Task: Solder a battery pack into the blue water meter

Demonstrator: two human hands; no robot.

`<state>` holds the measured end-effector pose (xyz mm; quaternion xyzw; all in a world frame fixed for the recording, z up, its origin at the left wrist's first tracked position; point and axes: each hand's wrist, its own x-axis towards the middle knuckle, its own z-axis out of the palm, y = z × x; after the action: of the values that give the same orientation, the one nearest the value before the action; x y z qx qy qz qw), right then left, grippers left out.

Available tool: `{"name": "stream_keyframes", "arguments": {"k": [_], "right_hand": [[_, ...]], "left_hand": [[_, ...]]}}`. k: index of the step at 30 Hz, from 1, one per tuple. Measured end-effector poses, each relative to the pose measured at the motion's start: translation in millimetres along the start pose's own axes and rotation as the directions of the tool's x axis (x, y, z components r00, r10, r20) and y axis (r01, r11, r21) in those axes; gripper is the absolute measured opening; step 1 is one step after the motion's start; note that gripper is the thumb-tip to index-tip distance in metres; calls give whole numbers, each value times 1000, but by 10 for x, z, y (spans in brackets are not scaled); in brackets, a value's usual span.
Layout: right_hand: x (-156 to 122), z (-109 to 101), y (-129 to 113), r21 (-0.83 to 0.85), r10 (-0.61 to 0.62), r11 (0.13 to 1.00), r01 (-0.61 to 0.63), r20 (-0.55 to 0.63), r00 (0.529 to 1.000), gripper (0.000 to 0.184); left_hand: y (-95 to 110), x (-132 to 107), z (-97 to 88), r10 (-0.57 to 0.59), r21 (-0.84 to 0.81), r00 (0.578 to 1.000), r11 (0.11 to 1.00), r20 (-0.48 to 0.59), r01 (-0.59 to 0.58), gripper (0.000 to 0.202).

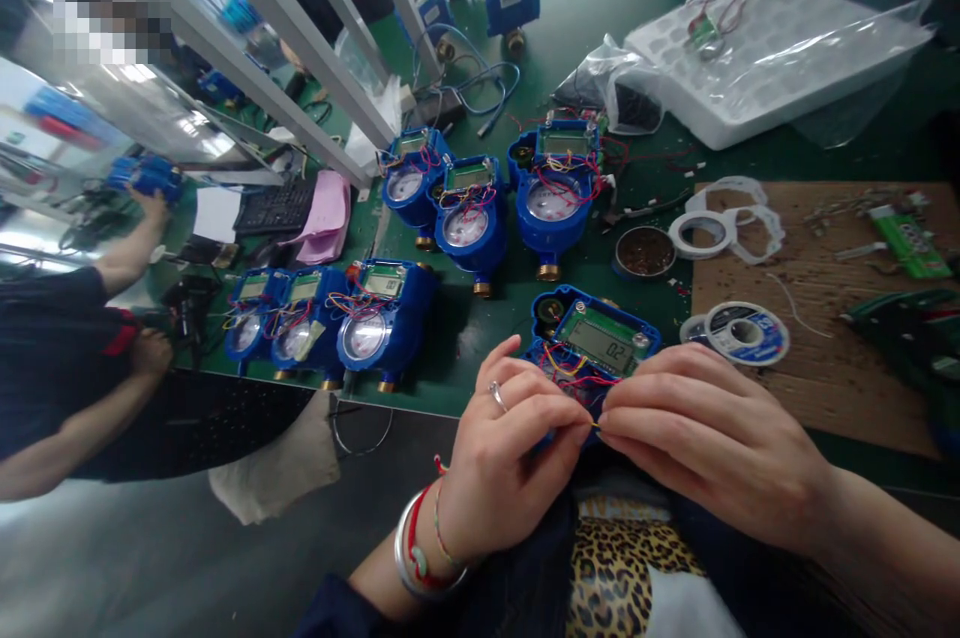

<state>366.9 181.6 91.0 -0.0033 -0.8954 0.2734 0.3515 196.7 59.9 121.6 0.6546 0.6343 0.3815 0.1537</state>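
Directly before me is an opened blue water meter (651,315), its green circuit board and display (600,336) facing up. Red and yellow wires (564,364) run out of it toward my fingers. My left hand (517,438), with a ring and bracelets, pinches a thin yellow wire (596,425) at the meter's near edge. From the other side my right hand (705,438) pinches the same wire, fingertips almost touching the left ones. The wire's ends are hidden between the fingers, and both hands cover the lower part of the meter.
Several more opened meters (551,208) stand behind, others (382,328) to the left. On the right are a small tin (643,251), a tape roll (701,233), a wire spool (746,333) and a brown board (840,398). A white foam tray (780,48) lies behind. A co-worker (75,348) works at left.
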Motion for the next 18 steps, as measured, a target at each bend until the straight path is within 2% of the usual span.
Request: {"name": "stream_keyframes", "arguments": {"k": [9, 13, 18], "right_hand": [[-14, -6, 25, -8, -11, 1000, 12, 37, 999, 20], [-16, -37, 28, -46, -12, 999, 15, 68, 998, 20], [-17, -71, 21, -78, -16, 997, 25, 116, 993, 16]], "left_hand": [[-42, -34, 14, -1, -28, 1000, 1000, -14, 1, 6], [-76, -42, 19, 52, -10, 997, 999, -53, -53, 11], [-87, -45, 20, 92, -11, 995, 996, -32, -92, 12]]}}
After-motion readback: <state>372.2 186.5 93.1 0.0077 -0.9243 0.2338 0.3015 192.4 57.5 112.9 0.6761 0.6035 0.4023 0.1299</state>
